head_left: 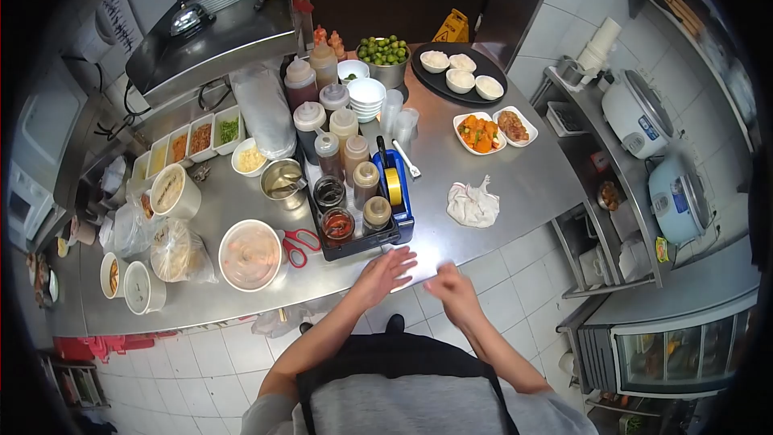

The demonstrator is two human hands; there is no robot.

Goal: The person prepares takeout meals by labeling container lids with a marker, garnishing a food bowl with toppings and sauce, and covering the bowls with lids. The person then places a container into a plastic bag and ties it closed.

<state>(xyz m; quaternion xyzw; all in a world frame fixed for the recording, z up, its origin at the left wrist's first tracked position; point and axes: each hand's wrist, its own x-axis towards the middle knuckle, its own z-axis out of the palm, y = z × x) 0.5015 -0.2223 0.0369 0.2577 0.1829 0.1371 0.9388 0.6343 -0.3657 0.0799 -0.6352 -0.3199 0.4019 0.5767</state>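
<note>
My left hand (386, 276) is open with its fingers apart, over the front edge of the steel counter (523, 193), just below the black tray (360, 250) of sauce bottles and jars. To its right is my right hand (452, 290), its fingers curled and slightly blurred; whether it holds anything is hidden. The hands are apart. Beyond them lies a crumpled white cloth (473, 203). Left of the tray are red-handled scissors (298, 248) and a large white tub (250, 255). A blue tape dispenser (400, 203) with yellow tape stands at the tray's right side.
Farther back are two white dishes of food (480, 134), a black round tray (483, 56) with several bowls of rice, and a metal pot of green limes (385, 72). Shelves with rice cookers (636, 117) stand right; food containers (145, 287) line the left.
</note>
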